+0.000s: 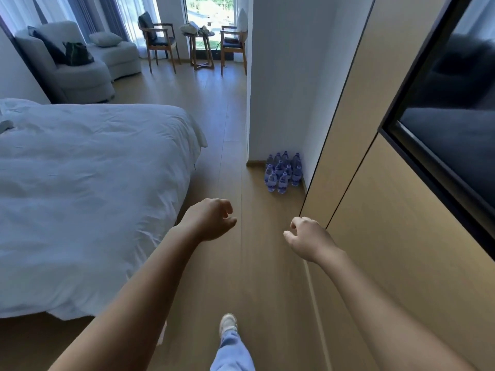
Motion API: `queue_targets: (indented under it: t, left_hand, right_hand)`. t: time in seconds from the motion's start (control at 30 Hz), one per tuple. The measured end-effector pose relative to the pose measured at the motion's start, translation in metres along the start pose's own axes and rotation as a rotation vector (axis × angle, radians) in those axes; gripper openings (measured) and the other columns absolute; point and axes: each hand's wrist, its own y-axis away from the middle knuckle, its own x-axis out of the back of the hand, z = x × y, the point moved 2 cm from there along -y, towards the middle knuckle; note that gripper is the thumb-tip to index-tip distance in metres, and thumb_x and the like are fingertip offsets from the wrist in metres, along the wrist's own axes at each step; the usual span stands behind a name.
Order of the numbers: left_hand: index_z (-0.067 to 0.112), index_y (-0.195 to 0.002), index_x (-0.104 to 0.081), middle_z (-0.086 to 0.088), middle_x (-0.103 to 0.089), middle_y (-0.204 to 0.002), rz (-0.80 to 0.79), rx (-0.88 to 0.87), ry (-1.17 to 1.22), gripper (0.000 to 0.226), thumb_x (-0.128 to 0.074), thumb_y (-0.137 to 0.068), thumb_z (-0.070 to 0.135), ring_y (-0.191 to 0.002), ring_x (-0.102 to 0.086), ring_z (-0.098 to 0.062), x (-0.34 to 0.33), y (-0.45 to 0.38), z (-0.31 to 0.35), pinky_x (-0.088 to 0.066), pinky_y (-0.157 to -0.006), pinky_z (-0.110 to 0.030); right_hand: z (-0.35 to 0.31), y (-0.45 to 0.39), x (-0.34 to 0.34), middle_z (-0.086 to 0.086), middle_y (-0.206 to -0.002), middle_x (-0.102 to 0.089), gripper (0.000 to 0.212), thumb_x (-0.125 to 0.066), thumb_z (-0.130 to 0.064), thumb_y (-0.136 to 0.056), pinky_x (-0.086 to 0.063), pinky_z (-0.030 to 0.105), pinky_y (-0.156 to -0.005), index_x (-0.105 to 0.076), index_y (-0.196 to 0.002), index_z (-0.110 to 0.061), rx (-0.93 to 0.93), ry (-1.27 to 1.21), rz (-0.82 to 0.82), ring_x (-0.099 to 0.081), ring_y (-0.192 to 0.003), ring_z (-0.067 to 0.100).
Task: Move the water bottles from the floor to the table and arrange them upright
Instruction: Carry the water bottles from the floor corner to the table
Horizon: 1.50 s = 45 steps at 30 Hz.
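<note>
The approach step is judged to be in hand: the water bottles are seen standing clustered on the floor in the wall corner, well ahead. The left hand and right hand are held out loosely curled, grasping nothing. A crouch and grip would be called for next. The bottles' contents cannot be told.

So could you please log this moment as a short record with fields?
bottles: cluster upright on the floor in the wall corner
left hand: loosely curled, holds nothing
right hand: loosely curled, holds nothing
table: small one by the window, between two chairs
bed: at left
progress: no bottle picked up yet
</note>
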Motion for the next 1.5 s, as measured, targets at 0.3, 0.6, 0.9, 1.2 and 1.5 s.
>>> queue_targets:
  t: [0.3, 0.6, 0.9, 1.2, 1.5]
  left_hand:
    - [0.022, -0.105, -0.062, 0.003, -0.067, -0.106, -0.041, -0.037, -0.031, 0.028, -0.054, -0.086, 0.040, -0.097, -0.062, -0.017, 0.047, -0.167, -0.044, -0.051, -0.086, -0.035]
    - [0.019, -0.112, -0.061, 0.001, -0.066, -0.110, -0.104, -0.089, -0.055, 0.031, -0.053, -0.089, 0.038, -0.098, -0.061, -0.016, 0.059, -0.278, -0.060, -0.052, -0.087, -0.036]
    - [0.021, -0.109, -0.061, 0.002, -0.066, -0.109, -0.160, -0.063, -0.074, 0.030, -0.053, -0.087, 0.039, -0.100, -0.060, -0.018, 0.047, -0.408, -0.075, -0.050, -0.088, -0.036]
    - [0.022, -0.110, -0.061, 0.004, -0.065, -0.109, -0.194, -0.058, -0.069, 0.030, -0.051, -0.087, 0.039, -0.100, -0.059, -0.017, 0.045, -0.591, -0.050, -0.049, -0.086, -0.032]
    - [0.022, -0.106, -0.060, 0.005, -0.065, -0.107, -0.299, -0.041, -0.055, 0.028, -0.050, -0.086, 0.039, -0.097, -0.060, -0.018, 0.027, -0.719, -0.039, -0.049, -0.085, -0.033]
  right_hand:
    - [-0.023, -0.166, 0.014, 0.005, -0.110, -0.055, 0.030, -0.042, -0.036, -0.091, -0.037, 0.028, -0.073, -0.053, -0.103, -0.010, -0.074, -0.022, -0.022, -0.050, -0.100, 0.021]
    - [-0.021, -0.277, 0.016, 0.005, -0.112, -0.054, 0.031, -0.043, -0.036, -0.091, -0.036, 0.028, -0.073, -0.052, -0.106, -0.010, -0.130, -0.068, -0.046, -0.048, -0.093, 0.019]
    - [0.005, -0.398, 0.015, 0.008, -0.117, -0.054, 0.033, -0.044, -0.035, -0.091, -0.040, 0.030, -0.079, -0.053, -0.109, -0.008, -0.153, -0.085, -0.089, -0.051, -0.105, 0.025]
    - [0.064, -0.555, 0.052, 0.008, -0.117, -0.055, 0.034, -0.044, -0.035, -0.091, -0.045, 0.033, -0.082, -0.053, -0.111, -0.009, -0.210, -0.070, -0.146, -0.052, -0.104, 0.023]
    - [0.105, -0.667, 0.068, 0.002, -0.099, -0.053, 0.020, -0.046, -0.032, -0.089, -0.041, 0.029, -0.069, -0.052, -0.094, -0.013, -0.321, -0.197, -0.244, -0.051, -0.084, 0.019]
